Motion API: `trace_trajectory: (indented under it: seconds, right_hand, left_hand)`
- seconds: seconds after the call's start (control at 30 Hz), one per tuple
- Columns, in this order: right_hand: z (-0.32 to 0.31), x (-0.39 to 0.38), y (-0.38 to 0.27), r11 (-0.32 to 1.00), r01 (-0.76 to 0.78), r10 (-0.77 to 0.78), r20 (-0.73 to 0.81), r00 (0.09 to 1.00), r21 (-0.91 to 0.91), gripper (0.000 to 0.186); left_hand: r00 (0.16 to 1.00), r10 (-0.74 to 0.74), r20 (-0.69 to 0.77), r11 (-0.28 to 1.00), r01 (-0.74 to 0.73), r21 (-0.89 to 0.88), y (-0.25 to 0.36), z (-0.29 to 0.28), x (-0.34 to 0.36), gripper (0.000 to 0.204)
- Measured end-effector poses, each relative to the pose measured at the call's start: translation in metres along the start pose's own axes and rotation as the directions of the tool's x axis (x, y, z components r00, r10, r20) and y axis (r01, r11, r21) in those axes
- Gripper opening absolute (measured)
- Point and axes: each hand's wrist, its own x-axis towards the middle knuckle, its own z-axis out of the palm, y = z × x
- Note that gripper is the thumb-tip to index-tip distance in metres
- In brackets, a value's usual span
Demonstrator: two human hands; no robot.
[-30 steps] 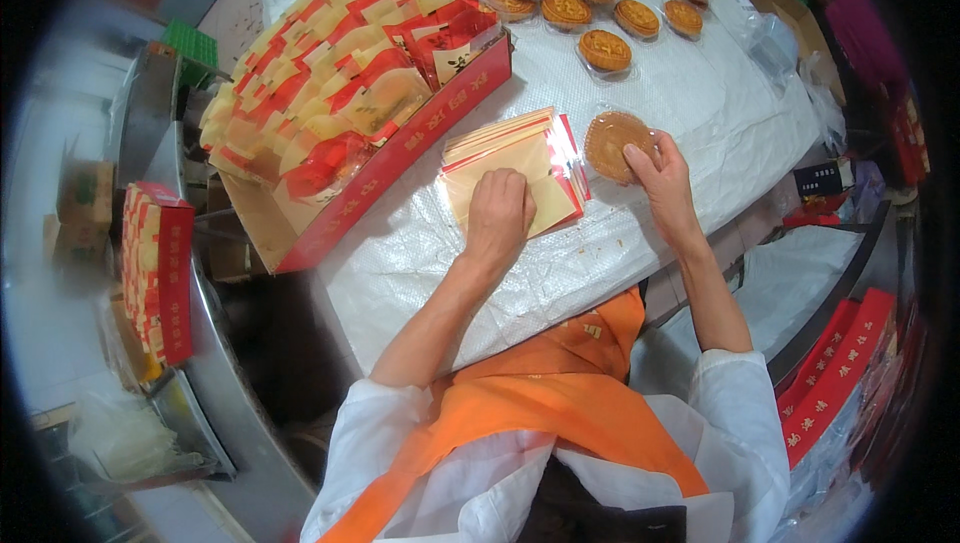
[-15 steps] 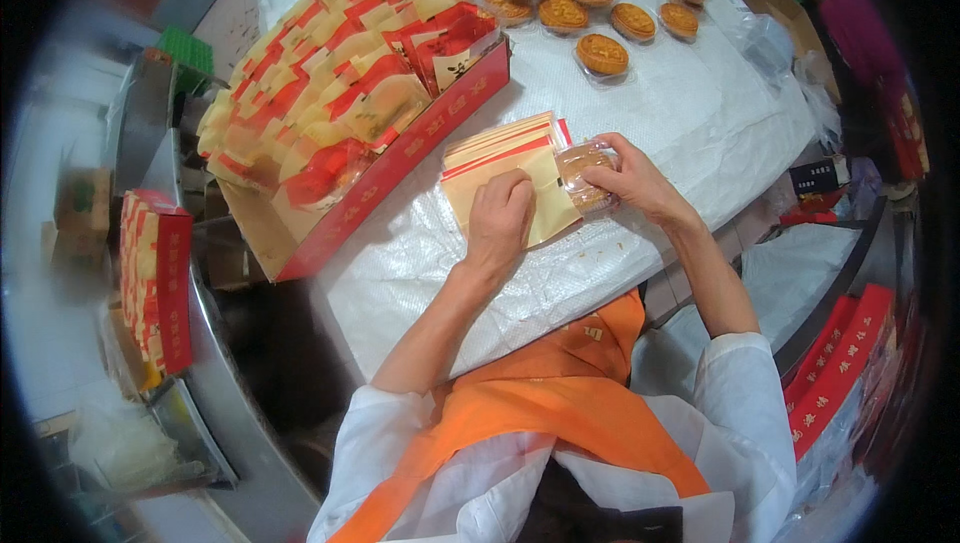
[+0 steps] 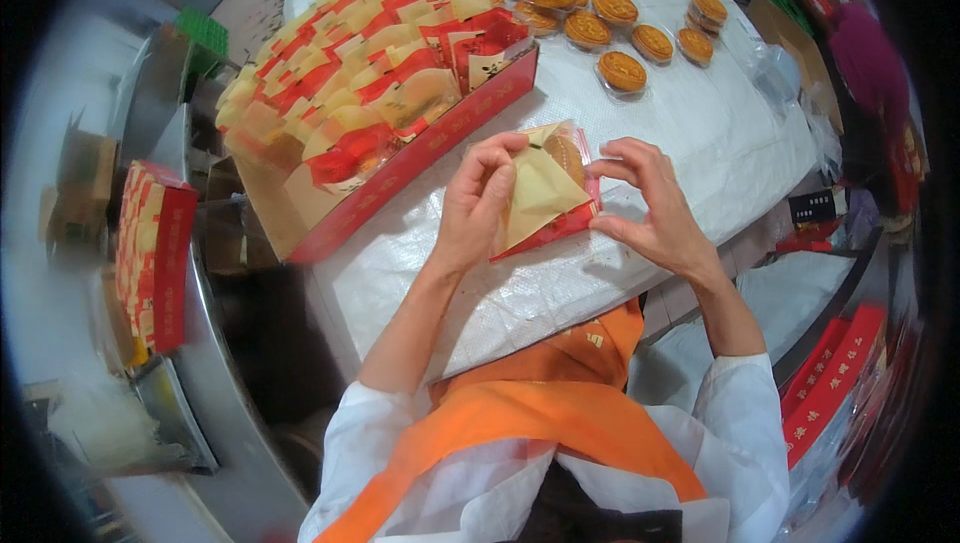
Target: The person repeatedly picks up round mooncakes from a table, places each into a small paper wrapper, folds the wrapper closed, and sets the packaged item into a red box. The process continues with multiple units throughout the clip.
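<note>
A cream-and-red paper bag (image 3: 540, 203) lies tilted at the middle of the white-covered table (image 3: 725, 133), with a clear-wrapped round pastry (image 3: 568, 151) partly showing at its upper end. My left hand (image 3: 478, 198) pinches the bag's left side near the top flap. My right hand (image 3: 650, 213) is beside the bag's right edge, fingers curved and spread, fingertips at that edge. Any bags underneath are mostly hidden.
A long red carton (image 3: 410, 168) packed with filled bags stands at upper left. Several packaged pastries (image 3: 620, 71) are spread at the back. Another red carton (image 3: 175, 268) sits on the metal counter at left. Red strips (image 3: 830, 383) lie at lower right.
The pastry that my right hand held has moved into the bag. My left hand has risen to the flap, and my right hand has spread its fingers along the right edge.
</note>
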Motion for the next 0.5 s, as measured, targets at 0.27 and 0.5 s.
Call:
trace_trajectory:
  seconds: [0.27,0.5]
  right_hand:
    - [-0.014,0.007,-0.041,0.858,0.414,-0.433,0.005,0.901,-0.303,0.026]
    - [-0.013,0.019,-0.065,0.777,0.450,-0.502,-0.002,0.865,-0.440,0.025]
  left_hand:
    - [0.946,-0.301,0.123,0.885,0.325,-0.333,0.009,0.002,-0.006,0.015]
    - [0.939,-0.309,0.152,0.951,0.304,0.052,0.049,0.012,-0.017,0.046]
